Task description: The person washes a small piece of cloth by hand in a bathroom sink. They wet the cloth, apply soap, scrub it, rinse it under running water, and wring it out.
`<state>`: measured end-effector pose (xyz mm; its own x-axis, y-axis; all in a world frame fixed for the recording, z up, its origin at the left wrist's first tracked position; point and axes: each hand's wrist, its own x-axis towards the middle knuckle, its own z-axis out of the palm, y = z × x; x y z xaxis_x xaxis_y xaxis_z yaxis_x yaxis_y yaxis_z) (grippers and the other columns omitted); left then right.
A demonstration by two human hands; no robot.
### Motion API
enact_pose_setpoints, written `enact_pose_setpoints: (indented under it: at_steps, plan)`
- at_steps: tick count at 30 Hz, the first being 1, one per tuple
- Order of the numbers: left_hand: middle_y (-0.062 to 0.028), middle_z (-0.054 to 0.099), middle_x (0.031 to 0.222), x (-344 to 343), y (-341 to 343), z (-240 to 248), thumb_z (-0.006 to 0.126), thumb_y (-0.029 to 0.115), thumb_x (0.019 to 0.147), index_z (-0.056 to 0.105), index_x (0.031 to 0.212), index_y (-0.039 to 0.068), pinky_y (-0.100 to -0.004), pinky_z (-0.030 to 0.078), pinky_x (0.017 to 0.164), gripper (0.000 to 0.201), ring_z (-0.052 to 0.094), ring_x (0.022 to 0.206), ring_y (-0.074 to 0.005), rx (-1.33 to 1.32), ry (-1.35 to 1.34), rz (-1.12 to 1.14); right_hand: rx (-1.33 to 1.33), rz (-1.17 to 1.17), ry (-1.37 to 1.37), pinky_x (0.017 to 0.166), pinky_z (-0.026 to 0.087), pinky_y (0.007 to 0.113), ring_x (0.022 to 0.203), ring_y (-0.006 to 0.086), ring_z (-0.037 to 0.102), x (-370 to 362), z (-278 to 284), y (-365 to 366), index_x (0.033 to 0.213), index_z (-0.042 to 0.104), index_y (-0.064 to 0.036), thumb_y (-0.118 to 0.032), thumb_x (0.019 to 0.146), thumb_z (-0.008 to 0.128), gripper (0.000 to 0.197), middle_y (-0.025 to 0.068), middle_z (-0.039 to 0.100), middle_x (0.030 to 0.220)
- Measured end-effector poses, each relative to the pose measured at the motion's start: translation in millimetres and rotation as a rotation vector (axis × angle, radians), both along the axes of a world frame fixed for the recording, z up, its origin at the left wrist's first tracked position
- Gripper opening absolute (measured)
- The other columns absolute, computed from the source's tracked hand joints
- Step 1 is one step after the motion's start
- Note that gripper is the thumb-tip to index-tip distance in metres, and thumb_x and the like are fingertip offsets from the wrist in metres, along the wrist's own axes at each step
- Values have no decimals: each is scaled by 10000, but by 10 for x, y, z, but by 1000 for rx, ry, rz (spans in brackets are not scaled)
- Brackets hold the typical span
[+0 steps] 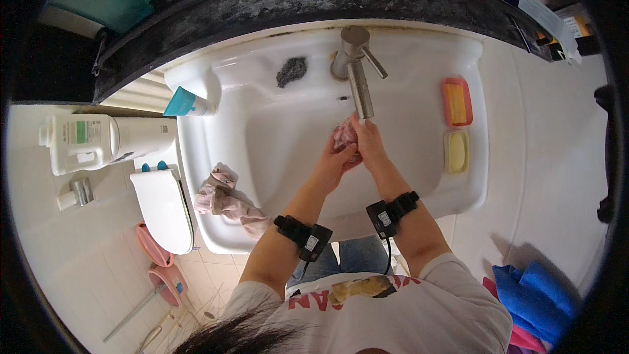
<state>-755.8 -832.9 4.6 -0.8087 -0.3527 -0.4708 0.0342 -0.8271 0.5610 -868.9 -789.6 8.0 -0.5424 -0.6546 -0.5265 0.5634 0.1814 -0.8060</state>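
Observation:
A small bunched-up pink cloth [345, 135], wet-looking, is squeezed between my two hands just below the spout of the metal faucet [359, 85]. My left hand [335, 160] is closed around its near left side. Against its right side presses my right hand [369, 141], fingers closed and close under the spout. The fingers hide much of the cloth, so its exact kind does not show. Both hands are over the basin of the white sink [282, 124]. Whether water is running I cannot tell.
Pink socks [226, 203] lie crumpled on the sink's left rim. A teal-capped tube [187, 103] and a dark scouring pad [291, 71] sit farther back. Two soap dishes [457, 101] line the right rim. A white jug [82, 144] and toilet lid [164, 213] stand left.

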Motion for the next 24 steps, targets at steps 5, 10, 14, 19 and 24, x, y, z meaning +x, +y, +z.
enact_pose_setpoints:
  at_steps: [5,10,14,19,24]
  plan:
    - [-24,594,876,230,-359,-316,572,254,883,534,1116,59,-237,430,648,306,522,723,-105,-211,-534,-12,65,-106,423,603,455,267,701,110,548,-100,8,213,989,543,-24,-359,941,466,347,27,557,795]
    - [-28,580,811,414,-458,-499,608,292,860,561,1002,44,-255,429,612,289,518,691,-107,-256,-527,43,129,-183,230,656,466,267,762,104,556,-148,62,399,989,542,-17,-320,934,497,311,19,549,807]
    - [-27,576,785,482,-572,-467,627,305,850,559,989,24,-264,441,635,321,527,682,-113,-534,-696,151,51,-231,308,623,466,268,687,107,549,-240,58,506,938,539,-4,-219,936,500,219,28,565,765]
    - [-61,596,934,441,-608,-289,625,271,858,548,1068,28,-270,428,776,330,542,832,-140,-489,-653,129,395,151,748,562,480,302,606,167,573,-266,-13,467,922,543,12,-229,910,547,241,79,582,720]
    - [-50,596,982,42,-357,-210,614,240,859,545,1086,28,-284,416,807,319,535,899,-149,-606,-260,-70,4,301,390,527,443,259,583,116,534,-51,-29,261,921,550,-20,-142,893,549,126,61,574,671]
